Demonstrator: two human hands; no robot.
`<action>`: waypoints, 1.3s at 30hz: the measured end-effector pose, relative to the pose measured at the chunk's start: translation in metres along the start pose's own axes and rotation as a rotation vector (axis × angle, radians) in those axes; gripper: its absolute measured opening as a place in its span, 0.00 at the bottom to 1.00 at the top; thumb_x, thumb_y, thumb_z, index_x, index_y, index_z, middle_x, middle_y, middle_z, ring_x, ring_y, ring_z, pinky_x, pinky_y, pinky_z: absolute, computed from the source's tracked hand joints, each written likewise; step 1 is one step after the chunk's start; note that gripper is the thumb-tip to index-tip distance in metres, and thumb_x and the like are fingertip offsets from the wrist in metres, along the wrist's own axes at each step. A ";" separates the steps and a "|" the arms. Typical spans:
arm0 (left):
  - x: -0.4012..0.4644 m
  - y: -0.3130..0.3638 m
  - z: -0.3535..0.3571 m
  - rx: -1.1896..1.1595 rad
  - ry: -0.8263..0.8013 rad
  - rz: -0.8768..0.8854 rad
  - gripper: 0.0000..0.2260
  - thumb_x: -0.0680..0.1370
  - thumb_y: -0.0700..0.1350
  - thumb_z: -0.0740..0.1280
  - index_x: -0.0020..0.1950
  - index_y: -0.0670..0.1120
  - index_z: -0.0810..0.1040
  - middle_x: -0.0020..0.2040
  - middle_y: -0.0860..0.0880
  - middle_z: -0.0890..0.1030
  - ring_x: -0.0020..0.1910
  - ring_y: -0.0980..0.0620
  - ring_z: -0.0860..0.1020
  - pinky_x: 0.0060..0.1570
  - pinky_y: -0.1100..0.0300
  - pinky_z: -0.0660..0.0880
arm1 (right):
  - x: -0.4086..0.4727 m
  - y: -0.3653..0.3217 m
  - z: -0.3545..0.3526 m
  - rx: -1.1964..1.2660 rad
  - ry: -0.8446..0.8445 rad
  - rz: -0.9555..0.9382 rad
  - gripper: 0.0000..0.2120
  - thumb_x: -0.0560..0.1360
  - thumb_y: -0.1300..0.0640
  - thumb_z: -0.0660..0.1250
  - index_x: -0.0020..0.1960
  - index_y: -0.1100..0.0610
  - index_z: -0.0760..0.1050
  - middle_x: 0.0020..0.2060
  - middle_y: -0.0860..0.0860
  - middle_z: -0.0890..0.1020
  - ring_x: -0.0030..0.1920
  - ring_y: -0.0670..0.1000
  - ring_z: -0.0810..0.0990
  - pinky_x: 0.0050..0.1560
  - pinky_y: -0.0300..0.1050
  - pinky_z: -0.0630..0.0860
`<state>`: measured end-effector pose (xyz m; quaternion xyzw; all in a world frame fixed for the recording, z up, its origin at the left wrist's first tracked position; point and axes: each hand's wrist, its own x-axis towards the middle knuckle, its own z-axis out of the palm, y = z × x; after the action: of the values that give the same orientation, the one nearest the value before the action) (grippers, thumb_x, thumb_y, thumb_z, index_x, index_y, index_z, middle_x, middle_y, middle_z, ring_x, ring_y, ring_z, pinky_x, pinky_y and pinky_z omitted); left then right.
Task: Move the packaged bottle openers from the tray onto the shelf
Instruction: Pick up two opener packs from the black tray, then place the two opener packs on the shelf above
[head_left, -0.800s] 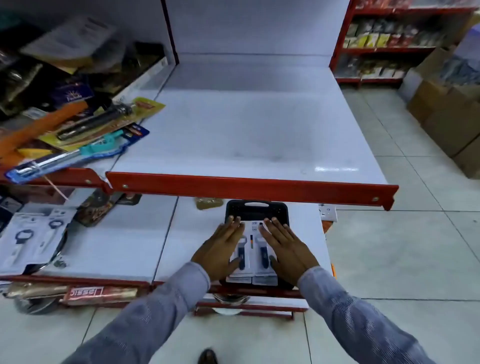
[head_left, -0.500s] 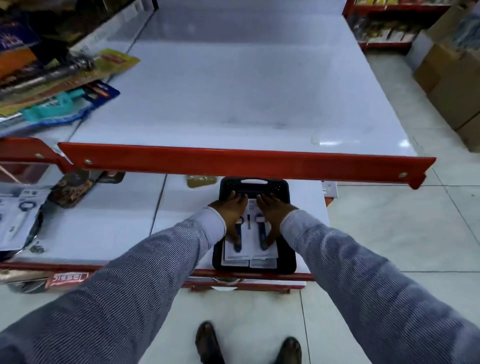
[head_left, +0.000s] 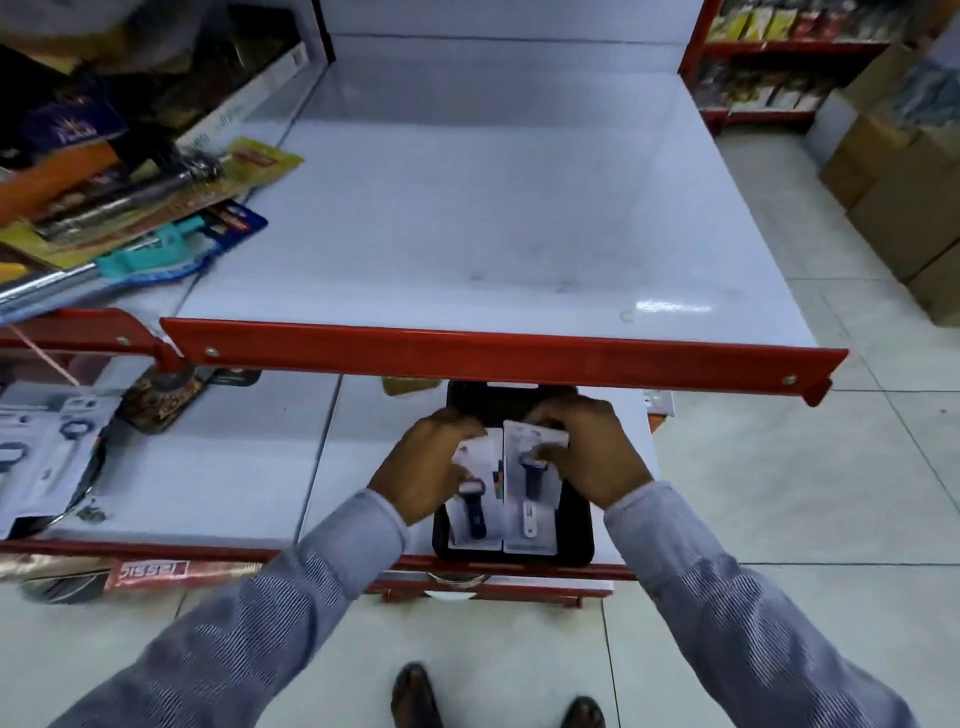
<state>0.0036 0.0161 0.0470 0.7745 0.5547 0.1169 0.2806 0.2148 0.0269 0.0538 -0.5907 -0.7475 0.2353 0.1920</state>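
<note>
A black tray (head_left: 576, 540) lies on the lower shelf below the red rail. Two white carded bottle openers rest in it side by side. My left hand (head_left: 423, 475) grips the top edge of the left packaged opener (head_left: 475, 512), tilting it up off the tray. My right hand (head_left: 592, 457) pinches the top of the right packaged opener (head_left: 527, 499), which has a dark blue handle. The wide white upper shelf (head_left: 493, 208) spreads bare beyond the red front rail (head_left: 493, 356). The tray's far end is hidden under that rail.
Packaged kitchen tools (head_left: 130, 218) pile on the upper shelf's left part. More carded goods (head_left: 47, 441) lie on the lower shelf at left. Cardboard boxes (head_left: 898, 187) stack on the tiled floor at right. My shoes (head_left: 415, 696) show at the bottom.
Both hands went from lying flat on the packages to curling around their top edges. The left package has lifted and tilted. The camera view shifted slightly up.
</note>
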 end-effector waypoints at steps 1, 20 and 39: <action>-0.014 0.005 -0.005 -0.037 0.027 0.016 0.19 0.72 0.35 0.75 0.61 0.47 0.81 0.56 0.49 0.81 0.52 0.53 0.79 0.60 0.64 0.75 | -0.012 -0.013 -0.009 0.025 0.039 -0.028 0.11 0.67 0.64 0.75 0.46 0.53 0.85 0.44 0.51 0.86 0.45 0.50 0.83 0.51 0.43 0.80; -0.010 0.102 -0.239 -0.624 0.706 0.282 0.11 0.74 0.31 0.72 0.52 0.43 0.81 0.37 0.56 0.87 0.35 0.66 0.82 0.40 0.74 0.78 | 0.031 -0.157 -0.228 0.677 0.520 -0.204 0.11 0.71 0.65 0.75 0.52 0.54 0.84 0.37 0.45 0.83 0.39 0.50 0.83 0.40 0.47 0.83; 0.069 0.062 -0.205 0.110 0.415 -0.049 0.21 0.79 0.58 0.65 0.70 0.53 0.74 0.76 0.45 0.69 0.76 0.45 0.66 0.75 0.44 0.64 | 0.105 -0.101 -0.160 -0.109 0.169 0.012 0.29 0.80 0.46 0.63 0.78 0.54 0.62 0.77 0.55 0.65 0.78 0.55 0.63 0.77 0.46 0.59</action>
<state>-0.0237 0.1279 0.2399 0.7343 0.6248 0.2366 0.1206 0.2009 0.1295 0.2436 -0.6225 -0.7367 0.1449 0.2208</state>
